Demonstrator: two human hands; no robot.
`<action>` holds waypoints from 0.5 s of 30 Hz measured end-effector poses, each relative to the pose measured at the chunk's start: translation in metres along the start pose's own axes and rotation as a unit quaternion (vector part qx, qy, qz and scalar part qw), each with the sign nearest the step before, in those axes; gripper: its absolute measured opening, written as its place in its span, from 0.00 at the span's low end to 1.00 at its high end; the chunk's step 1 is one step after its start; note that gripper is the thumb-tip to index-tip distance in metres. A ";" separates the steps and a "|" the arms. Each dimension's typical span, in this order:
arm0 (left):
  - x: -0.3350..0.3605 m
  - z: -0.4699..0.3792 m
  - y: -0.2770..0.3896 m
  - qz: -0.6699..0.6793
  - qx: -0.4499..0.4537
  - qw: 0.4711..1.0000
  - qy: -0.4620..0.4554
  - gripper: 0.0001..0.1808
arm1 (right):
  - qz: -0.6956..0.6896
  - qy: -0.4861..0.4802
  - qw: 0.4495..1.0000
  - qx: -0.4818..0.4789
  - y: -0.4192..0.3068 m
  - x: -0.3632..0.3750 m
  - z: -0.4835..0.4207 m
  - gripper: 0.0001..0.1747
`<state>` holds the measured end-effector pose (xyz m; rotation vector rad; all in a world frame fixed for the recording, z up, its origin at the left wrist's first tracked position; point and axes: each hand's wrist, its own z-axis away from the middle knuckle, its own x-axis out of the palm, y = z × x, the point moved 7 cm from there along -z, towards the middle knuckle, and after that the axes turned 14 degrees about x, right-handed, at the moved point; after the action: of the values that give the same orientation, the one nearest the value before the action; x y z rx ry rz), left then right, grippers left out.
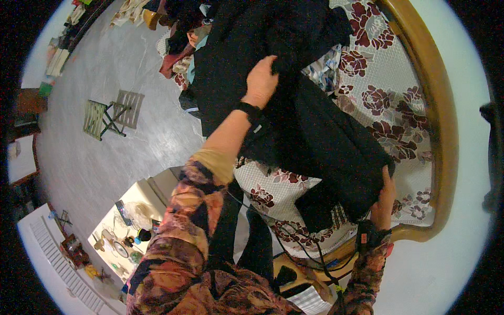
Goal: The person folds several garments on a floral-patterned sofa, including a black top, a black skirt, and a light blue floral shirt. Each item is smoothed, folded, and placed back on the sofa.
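A large black garment [315,122] lies spread across a seat covered with floral fabric [378,102]. My left hand [263,80], with a black band at the wrist, pinches the cloth near the garment's upper middle; its fingertips are partly hidden. At the lower right, my right hand [385,195] grips the garment's outer edge, thumb on top and the other fingers mostly out of sight. A smaller dark cloth [319,208] rests just below the garment on the floral cover. Some grey and white patterned fabric [325,71] shows from beneath the black cloth.
A curved wooden frame [445,118] borders the seat on the right. Assorted clothes [183,59] are heaped at upper left. A folding stool [112,116] stands on the grey floor [157,130]. Small items crowd a bedside cabinet top [114,232]. Black cables [321,252] hang near my right forearm.
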<state>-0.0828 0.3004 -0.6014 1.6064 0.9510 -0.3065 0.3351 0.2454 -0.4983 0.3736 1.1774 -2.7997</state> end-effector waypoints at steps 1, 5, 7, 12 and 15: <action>-0.006 0.000 -0.011 0.110 -0.059 0.992 -0.010 0.30 | -0.040 0.008 0.998 0.048 0.007 0.000 -0.002 0.34; -0.059 0.028 -0.024 0.389 -0.261 0.875 0.125 0.30 | -0.079 -0.048 0.993 0.076 0.016 0.014 -0.007 0.33; -0.080 0.037 -0.006 0.523 -0.262 0.798 0.145 0.36 | -0.098 -0.087 0.988 0.076 0.020 0.021 -0.011 0.32; -0.085 0.068 0.076 0.354 -0.127 0.927 0.013 0.30 | 0.035 -0.008 0.999 0.040 0.030 0.014 -0.029 0.30; -0.047 0.087 0.124 0.391 -0.027 0.916 -0.087 0.27 | 0.037 -0.059 0.998 -0.011 0.029 0.032 -0.035 0.29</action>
<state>0.0024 0.2042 -0.5081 1.7402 0.1295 0.1362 0.3156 0.2503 -0.5498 0.2404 1.1432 -2.7032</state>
